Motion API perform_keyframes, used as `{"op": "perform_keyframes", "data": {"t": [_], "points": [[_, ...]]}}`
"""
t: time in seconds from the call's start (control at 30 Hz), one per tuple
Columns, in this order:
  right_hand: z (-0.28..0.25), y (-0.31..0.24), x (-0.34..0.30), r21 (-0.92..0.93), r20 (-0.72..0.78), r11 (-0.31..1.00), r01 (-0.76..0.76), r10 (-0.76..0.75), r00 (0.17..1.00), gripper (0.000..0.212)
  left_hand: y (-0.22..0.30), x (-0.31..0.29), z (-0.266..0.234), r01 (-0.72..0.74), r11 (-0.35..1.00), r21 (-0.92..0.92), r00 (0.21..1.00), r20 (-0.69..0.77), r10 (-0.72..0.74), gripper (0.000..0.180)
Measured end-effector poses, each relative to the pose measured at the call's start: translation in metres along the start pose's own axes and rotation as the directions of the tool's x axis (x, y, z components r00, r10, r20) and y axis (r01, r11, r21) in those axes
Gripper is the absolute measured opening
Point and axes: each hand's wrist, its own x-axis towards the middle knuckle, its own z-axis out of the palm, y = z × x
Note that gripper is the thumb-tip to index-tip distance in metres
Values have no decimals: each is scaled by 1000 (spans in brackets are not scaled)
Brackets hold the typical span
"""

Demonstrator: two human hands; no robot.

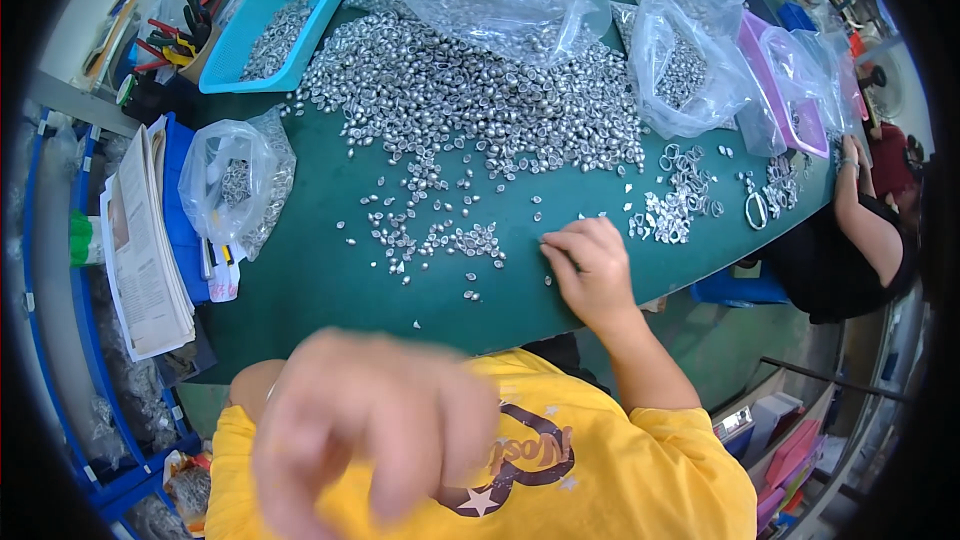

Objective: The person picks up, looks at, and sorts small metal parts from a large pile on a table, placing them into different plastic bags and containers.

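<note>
My right hand [592, 268] rests on the green table [300, 290] near its front edge, fingers curled and thumb close to the index finger. Whatever they may pinch is too small to make out. Just beside it lie a few loose silver metal pieces. My left hand [370, 420] is raised off the table, large and blurred in front of my yellow shirt, its fingers bent downward; anything in it cannot be seen. Ahead of both hands spreads a big heap of small silver drop-shaped metal parts [480, 105], with a looser scatter of them [450, 240] nearer me.
Clear plastic bags of parts [235, 180] stand left and behind, one bag [680, 80] at right. A turquoise basket [330, 0] is far left, a purple tray [755, 50] far right. Open ring-like pieces [680, 190] lie right. Another person [860, 240] sits at the right edge.
</note>
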Motion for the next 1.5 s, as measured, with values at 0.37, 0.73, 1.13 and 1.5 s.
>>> {"op": "perform_keyframes", "data": {"t": [0.37,0.73,1.13,1.5], "points": [[-1,-2,0,-37,68,999,-26,28,997,9,-6,3,46,162,985,-61,974,169,-150,23],[-2,-3,14,-120,0,992,-46,46,999,9,13,13,55,183,978,-102,978,119,-171,27],[42,-17,63,-240,189,968,67,-21,982,9,64,18,69,63,990,122,989,127,-79,28],[49,-31,67,-116,323,983,141,-97,941,9,92,7,78,-111,954,277,960,279,31,33]]}}
